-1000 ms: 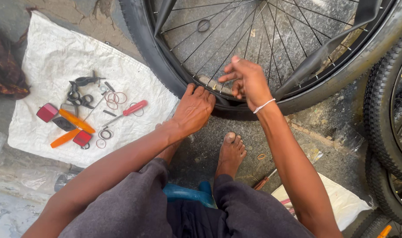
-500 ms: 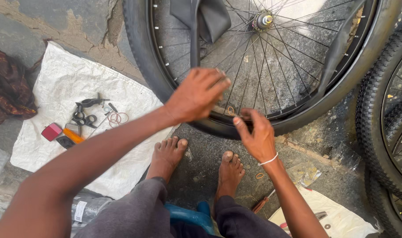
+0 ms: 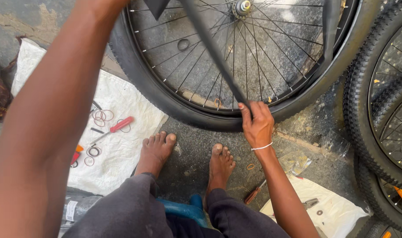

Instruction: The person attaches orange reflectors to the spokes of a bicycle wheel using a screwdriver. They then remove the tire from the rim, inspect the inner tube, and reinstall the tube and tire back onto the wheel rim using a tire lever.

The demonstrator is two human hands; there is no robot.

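Your right hand (image 3: 257,127) pinches a matt black rubber tube (image 3: 212,48); the tyre (image 3: 165,99) is matt knobbly rubber, spokes (image 3: 271,53) shiny metal, the floor (image 3: 187,145) rough concrete.

Looking straight down at a bicycle wheel (image 3: 254,57) lying on the concrete floor, black tyre (image 3: 165,94) on the rim and spokes all showing. The right hand (image 3: 257,123) sits at the near edge of the wheel, pinching a black inner tube (image 3: 212,48) that stretches up across the spokes toward the hub (image 3: 244,6). The left forearm (image 3: 55,110) reaches up past the wheel's left side and its hand is out of frame. Two bare feet are planted just below the wheel. Left of the wheel there's a white cloth (image 3: 121,150) with a red-handled screwdriver (image 3: 115,128) and some rubber rings (image 3: 99,115) on it. More knobbly tyres (image 3: 364,101) lie right of the wheel.
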